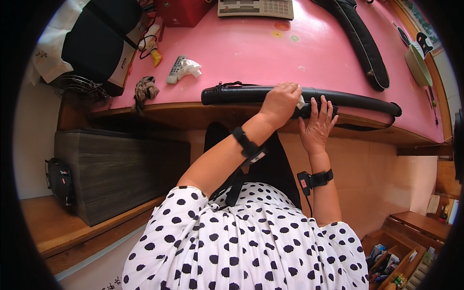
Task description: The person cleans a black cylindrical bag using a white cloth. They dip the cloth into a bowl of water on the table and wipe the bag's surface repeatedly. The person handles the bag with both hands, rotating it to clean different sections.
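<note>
A long black tubular case (239,95), glossy like leather, lies along the front edge of the pink-topped table (235,65). My left hand (282,100) presses on its middle with a crumpled white tissue or cloth (300,103) gripped in the fingers. Just right of it, my right hand (316,127) lies with fingers spread on a short black side piece (305,110) of the case, which is partly hidden beneath both hands. A black strap (366,127) hangs from the case's right end over the table edge.
On the table's left are a remote control (174,70) with white tissue (190,68), a bunched brown cloth (145,88) and a black speaker (96,47). A beige keypad device (255,9) stands behind. Rightward lie a black zippered bag (362,47) and a green bowl (418,65).
</note>
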`<state>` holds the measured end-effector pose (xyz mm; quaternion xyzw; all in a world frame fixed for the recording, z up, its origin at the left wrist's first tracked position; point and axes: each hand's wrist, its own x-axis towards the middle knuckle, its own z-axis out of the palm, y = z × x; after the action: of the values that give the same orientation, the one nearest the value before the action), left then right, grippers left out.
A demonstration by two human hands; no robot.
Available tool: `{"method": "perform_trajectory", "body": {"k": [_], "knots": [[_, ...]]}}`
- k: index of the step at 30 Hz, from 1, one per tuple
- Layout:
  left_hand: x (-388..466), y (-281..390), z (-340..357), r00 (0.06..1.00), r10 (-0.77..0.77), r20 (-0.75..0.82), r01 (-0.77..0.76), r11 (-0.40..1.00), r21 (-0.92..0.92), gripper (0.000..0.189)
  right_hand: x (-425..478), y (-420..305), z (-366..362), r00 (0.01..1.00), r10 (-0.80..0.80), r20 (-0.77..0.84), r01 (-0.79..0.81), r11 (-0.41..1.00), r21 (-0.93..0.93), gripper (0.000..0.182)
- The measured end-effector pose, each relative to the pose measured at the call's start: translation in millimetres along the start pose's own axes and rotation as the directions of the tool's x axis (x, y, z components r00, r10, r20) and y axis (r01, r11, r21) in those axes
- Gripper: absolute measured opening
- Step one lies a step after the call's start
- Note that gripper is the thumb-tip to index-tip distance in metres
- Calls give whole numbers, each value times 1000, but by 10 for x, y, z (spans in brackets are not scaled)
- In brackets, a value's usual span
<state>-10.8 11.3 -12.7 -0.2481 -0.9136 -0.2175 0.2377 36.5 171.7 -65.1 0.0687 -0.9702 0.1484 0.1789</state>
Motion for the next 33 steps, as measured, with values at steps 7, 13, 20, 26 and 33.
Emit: {"method": "perform_trajectory", "body": {"k": [7, 13, 20, 26, 33], "knots": [[173, 46, 58, 984, 37, 175, -18, 994, -112, 32, 46, 69, -43, 998, -37, -55, 39, 998, 41, 76], [-200, -261, -391, 996, 76, 51, -76, 997, -1, 28, 2, 161, 10, 991, -30, -132, 44, 994, 102, 72], [-189, -215, -603, 997, -4, 79, -2, 997, 79, 27, -38, 87, -32, 987, 40, -154, -8, 980, 200, 65], [277, 86, -52, 989, -1, 149, 12, 997, -74, 16, -52, 128, -38, 985, 28, -170, 9, 977, 213, 63], [910, 456, 590, 944, 148, 295, -56, 952, -301, 20, -144, 171, 71, 946, 164, -281, -70, 946, 316, 55]]}}
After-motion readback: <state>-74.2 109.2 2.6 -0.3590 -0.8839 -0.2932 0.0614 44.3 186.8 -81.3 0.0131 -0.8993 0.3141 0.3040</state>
